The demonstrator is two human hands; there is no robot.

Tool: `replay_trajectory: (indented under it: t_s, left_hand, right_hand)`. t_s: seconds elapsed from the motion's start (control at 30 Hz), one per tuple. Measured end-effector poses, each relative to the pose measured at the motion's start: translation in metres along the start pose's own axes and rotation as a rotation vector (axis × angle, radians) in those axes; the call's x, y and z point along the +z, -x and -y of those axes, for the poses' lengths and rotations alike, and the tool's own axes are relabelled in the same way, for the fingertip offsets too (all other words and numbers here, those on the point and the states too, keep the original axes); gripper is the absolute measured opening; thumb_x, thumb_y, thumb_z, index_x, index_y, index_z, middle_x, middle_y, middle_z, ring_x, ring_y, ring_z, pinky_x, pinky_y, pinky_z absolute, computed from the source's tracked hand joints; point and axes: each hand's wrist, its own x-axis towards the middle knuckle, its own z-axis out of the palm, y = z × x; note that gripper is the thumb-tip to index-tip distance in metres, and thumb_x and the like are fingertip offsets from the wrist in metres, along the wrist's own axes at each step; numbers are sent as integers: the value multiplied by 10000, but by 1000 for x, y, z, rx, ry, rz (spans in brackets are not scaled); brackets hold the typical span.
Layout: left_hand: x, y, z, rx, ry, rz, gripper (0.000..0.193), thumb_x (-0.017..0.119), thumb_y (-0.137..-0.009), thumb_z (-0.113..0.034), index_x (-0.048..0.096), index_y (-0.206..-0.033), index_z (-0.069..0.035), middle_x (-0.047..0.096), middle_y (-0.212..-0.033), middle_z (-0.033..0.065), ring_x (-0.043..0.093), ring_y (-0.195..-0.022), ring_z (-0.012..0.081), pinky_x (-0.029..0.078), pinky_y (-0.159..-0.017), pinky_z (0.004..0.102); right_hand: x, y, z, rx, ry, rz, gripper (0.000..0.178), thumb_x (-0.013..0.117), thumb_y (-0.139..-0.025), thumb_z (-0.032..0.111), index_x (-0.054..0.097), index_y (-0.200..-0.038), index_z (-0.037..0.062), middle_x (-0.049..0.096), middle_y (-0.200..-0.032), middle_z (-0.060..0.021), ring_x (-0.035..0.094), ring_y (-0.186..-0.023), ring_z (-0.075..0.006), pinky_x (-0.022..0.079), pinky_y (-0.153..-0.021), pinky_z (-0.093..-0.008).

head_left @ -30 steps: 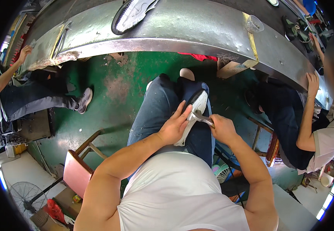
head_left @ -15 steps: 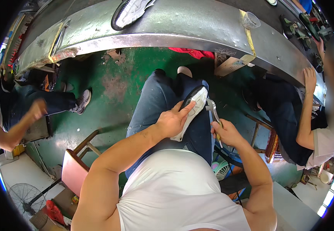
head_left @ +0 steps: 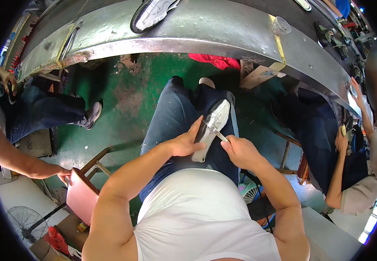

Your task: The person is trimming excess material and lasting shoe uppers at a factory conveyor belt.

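Observation:
A shoe upper (head_left: 218, 116), black-edged with a pale underside facing up and a toothed-looking rim, rests across my thighs, its far end tilted to the right. My left hand (head_left: 186, 142) grips its near left side, thumb lying over the underside and fingers along the dark edge. From the right, my right hand (head_left: 242, 152) is closed round the handle of lasting pliers (head_left: 216, 132). The metal head of the pliers meets the middle of the underside near the left edge; whether its jaws bite on the material cannot be seen.
A metal-topped bench (head_left: 188, 26) runs ahead, with another shoe upper (head_left: 153, 15) and a clear plastic cup (head_left: 280, 26) on it. A pink-seated stool (head_left: 80, 195) stands left, touched by a co-worker's hand (head_left: 63, 174). Another person (head_left: 349, 174) sits right. A fan (head_left: 26, 222) stands lower left.
My right hand has brought the pliers from the shoe's far right edge onto its middle. My left fingers have shifted from the underside toward the left edge. The left co-worker's hand has reached the stool.

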Motion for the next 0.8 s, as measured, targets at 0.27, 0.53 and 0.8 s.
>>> replay_trajectory:
  t_s: [0.27, 0.53, 0.8]
  left_hand:
    - [-5, -12, -6, 40, 39, -106, 812, 686, -922, -193, 187, -1530, 7, 453, -1431, 269, 465, -1346, 334, 341, -1144, 372]
    - [3, -63, 2, 23, 450, -253, 551, 405, -1071, -380, 400, -1459, 12, 582, -1304, 178, 544, -1211, 235, 406, -1058, 341]
    - [8, -66, 3, -36, 707, -283, 598, 445, -1060, -433, 409, -1465, 5, 581, -1309, 161, 541, -1201, 215, 412, -1048, 337]
  right_hand:
    - [6, 23, -21, 144, -600, 54, 261, 596, -984, 228, 607, -1062, -20, 682, -796, -127, 675, -699, -227, 530, -650, -383]
    - [-27, 0, -43, 302, -1194, 417, 357, 581, -1003, 189, 561, -1228, -88, 697, -1068, -176, 711, -928, -224, 616, -665, -328]
    - [-6, -22, -45, 258, -975, 416, 232, 568, -1020, 260, 614, -1047, 35, 667, -858, -55, 610, -695, -105, 454, -521, -236]
